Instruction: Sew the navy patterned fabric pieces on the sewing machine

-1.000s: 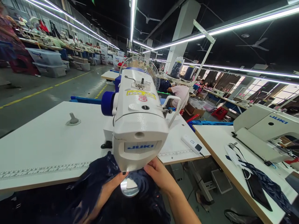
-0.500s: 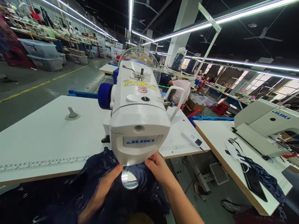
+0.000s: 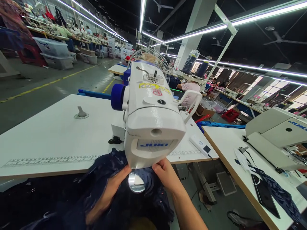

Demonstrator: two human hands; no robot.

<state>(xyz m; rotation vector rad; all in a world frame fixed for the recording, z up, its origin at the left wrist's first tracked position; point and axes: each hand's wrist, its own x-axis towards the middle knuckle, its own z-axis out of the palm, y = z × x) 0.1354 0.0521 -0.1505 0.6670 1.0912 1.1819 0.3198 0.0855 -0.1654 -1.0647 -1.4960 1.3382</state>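
Both my hands are at dark navy fabric (image 3: 107, 166) beneath the head of a white JUKI sewing machine (image 3: 154, 119). My left hand (image 3: 111, 188) lies along the cloth left of the stitching area, its fingertips partly hidden by the machine head and folds. On the other side, my right hand (image 3: 165, 174) is closed on the cloth, thumb near the lower edge of the head. Between them shows a round shiny metal plate (image 3: 136, 183) with fabric bunched around its right side. The needle is hidden behind the head. More fabric spills down toward my lap.
The white machine table (image 3: 48, 134) carries a printed ruler strip and a grey thread-like coil stand (image 3: 81, 112). A white control box (image 3: 200, 145) sits at right. Beyond it is another table with a second JUKI machine (image 3: 275, 137). A fan (image 3: 150, 56) and a seated co-worker (image 3: 190, 92) are behind.
The view has turned slightly left, so the scene sits further right. My hands remain at the fabric under the machine head, with little visible shift relative to it.
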